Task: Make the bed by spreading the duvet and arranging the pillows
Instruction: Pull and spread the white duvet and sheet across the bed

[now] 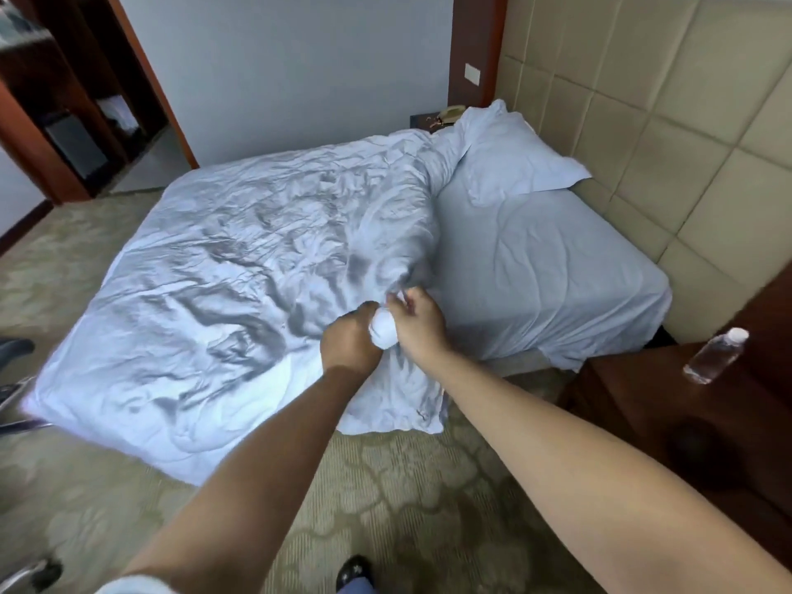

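A crumpled pale-blue duvet [240, 285] covers most of the bed and hangs over its near side down to the floor. My left hand [349, 340] and my right hand [418, 321] are close together at the duvet's near edge, both clenched on a bunched wad of its fabric. One pillow [510, 160] lies at the head of the bed against the padded headboard [643, 135]. The fitted sheet [544, 267] is bare between the pillow and the duvet's edge.
A dark wooden nightstand [668, 405] stands at my right with a plastic water bottle [713, 355] on it. A second nightstand with a telephone [445, 115] is beyond the bed. Patterned carpet [407, 499] lies under me. A doorway and wooden shelving are at far left.
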Available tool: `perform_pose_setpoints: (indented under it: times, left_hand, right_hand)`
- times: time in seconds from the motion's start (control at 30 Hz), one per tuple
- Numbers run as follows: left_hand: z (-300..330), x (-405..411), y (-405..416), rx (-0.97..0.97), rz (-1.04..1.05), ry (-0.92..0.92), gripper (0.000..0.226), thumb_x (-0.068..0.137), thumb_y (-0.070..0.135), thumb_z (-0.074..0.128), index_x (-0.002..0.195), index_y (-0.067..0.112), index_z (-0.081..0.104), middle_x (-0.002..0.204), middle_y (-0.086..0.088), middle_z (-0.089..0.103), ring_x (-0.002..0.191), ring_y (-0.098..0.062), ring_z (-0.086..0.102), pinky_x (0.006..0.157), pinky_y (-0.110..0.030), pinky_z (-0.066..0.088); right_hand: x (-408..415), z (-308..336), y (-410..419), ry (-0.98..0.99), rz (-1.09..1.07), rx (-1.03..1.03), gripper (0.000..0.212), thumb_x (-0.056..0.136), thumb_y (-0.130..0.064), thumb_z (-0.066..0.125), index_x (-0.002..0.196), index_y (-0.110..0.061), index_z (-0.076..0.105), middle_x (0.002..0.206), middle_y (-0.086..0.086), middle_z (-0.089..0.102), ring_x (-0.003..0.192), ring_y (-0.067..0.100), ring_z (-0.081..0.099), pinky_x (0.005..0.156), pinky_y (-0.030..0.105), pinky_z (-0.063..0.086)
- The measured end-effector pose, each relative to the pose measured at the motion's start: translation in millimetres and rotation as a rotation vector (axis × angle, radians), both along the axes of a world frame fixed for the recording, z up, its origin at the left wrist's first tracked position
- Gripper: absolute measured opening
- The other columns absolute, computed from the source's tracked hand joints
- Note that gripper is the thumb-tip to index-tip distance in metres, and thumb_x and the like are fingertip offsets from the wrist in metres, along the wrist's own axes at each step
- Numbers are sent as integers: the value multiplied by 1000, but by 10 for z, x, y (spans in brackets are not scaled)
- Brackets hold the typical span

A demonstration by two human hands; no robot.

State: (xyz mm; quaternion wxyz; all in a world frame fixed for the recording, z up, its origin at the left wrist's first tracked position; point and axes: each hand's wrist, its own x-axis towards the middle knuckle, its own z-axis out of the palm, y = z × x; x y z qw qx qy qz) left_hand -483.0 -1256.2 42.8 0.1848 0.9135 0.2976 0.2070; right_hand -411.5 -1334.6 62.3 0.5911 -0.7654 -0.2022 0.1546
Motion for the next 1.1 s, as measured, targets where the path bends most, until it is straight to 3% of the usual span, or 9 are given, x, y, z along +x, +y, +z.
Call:
perform_pose_setpoints:
  times: [0.1,0.2,0.3,0.4,0.6,0.73,0.9,1.03,1.1]
  left_hand:
    - [-118,0,61,-101,96,72,41,77,36,48,94,3,66,95,-21,69,93,-40,63,71,-34,43]
    - [-256,58,67,-255,176,60,18,80,19,61,92,6,67,94,-17,69,94,-36,62,71,-31,41]
    - [-222,170,127,-292,189,16,14,78,14,61,88,7,66,90,-15,69,91,-34,62,70,-29,40]
    - [-98,287,222,-302,139,-45,12,79,17,63,88,10,68,80,-7,67,81,-25,59,66,-24,34]
    - [-128,410,485,-475,-113,-142,7,62,24,54,58,29,52,59,4,57,71,-29,64,60,-26,40]
    - [-167,514,705,-289,-299,254,57,73,28,66,128,24,51,108,-5,64,106,-29,61,78,-27,44]
    - [-72,939,585,-303,-254,230,118,73,40,77,149,33,-12,137,-7,34,120,-25,48,89,-31,44]
    - [-69,1171,643,-314,-115,-81,128,55,43,87,151,30,3,145,-10,21,133,-23,29,101,-36,39]
    - [-105,1238,725,-269,-170,-186,97,56,43,81,141,36,35,141,-4,36,124,-15,38,94,-36,39]
  right_hand:
    - [211,-353,-195,178,57,-43,23,95,-11,46,77,-14,60,69,-1,59,67,15,53,67,27,40]
    - [439,-750,-327,78,167,-473,26,90,-13,53,116,-11,56,113,8,61,104,25,57,78,26,42]
    - [473,-1175,-377,256,271,-694,100,77,-31,74,152,-15,9,154,17,18,137,32,31,101,35,41]
    - [362,-1412,-226,166,341,-756,148,59,-56,81,138,-27,-40,155,3,-27,147,29,-5,111,44,30]
    - [750,-1328,187,110,-126,-450,62,91,-21,55,146,-14,27,142,14,43,129,31,44,103,37,39]
    - [1199,-702,224,-120,-348,-403,6,96,-14,44,98,-20,45,99,2,50,98,21,50,77,23,40]
    - [1265,86,364,-515,-204,-346,31,80,2,43,106,-10,55,91,18,63,83,35,58,66,37,43]
    - [1125,198,446,-541,-81,-350,39,79,4,45,114,-12,54,100,19,65,92,40,60,70,38,45]
    - [1106,151,466,-528,-21,-354,35,79,0,52,113,-10,55,101,17,65,92,36,59,70,35,44]
